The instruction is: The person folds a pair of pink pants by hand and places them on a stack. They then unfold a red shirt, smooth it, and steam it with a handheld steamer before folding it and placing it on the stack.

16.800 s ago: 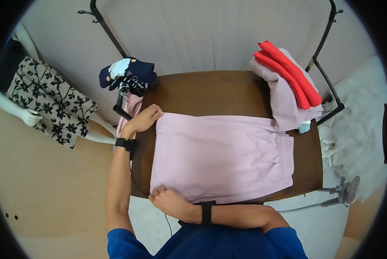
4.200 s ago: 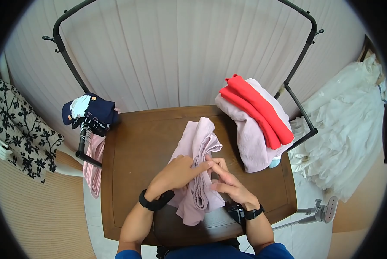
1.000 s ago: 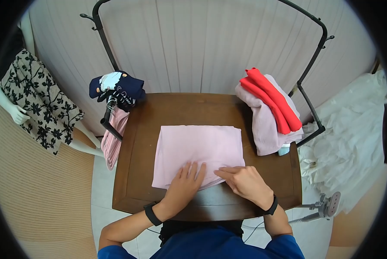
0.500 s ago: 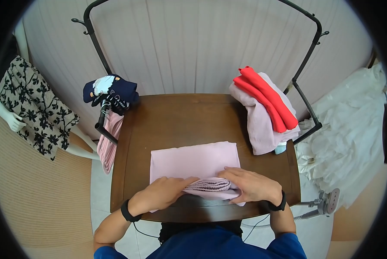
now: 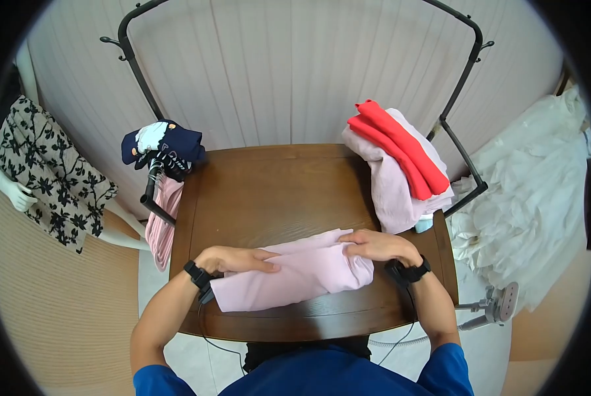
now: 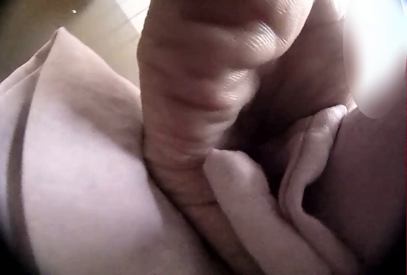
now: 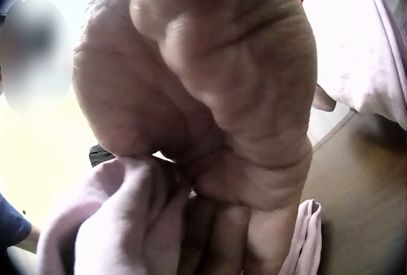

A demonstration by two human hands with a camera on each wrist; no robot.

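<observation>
A pale pink garment (image 5: pixel 295 280), folded into a long bundle, lies along the front of the brown table (image 5: pixel 275 188). The left hand (image 5: pixel 239 259) grips its left part, thumb on top and fingers tucked behind the cloth. At the bundle's right end the right hand (image 5: pixel 381 246) holds the upper layers between thumb and fingers. In the left wrist view, pink cloth (image 6: pixel 82 173) lies beside and under the left hand (image 6: pixel 203 84). Cloth folds (image 7: pixel 133 218) run into the grasp of the right hand (image 7: pixel 216 97) in the right wrist view.
Red folded cloth (image 5: pixel 401 155) rests on pink clothes (image 5: pixel 391 191) at the table's back right. Navy clothing (image 5: pixel 170 142) sits on a black rack (image 5: pixel 133 63) at the left. A mannequin in a floral skirt (image 5: pixel 48 171) stands far left, a white gown (image 5: pixel 513 204) far right.
The flat pink garment has been folded over into a narrower bundle, covering the gathered waistband. Both hands have moved slightly away from the person and now grip the cloth's upper edge.
</observation>
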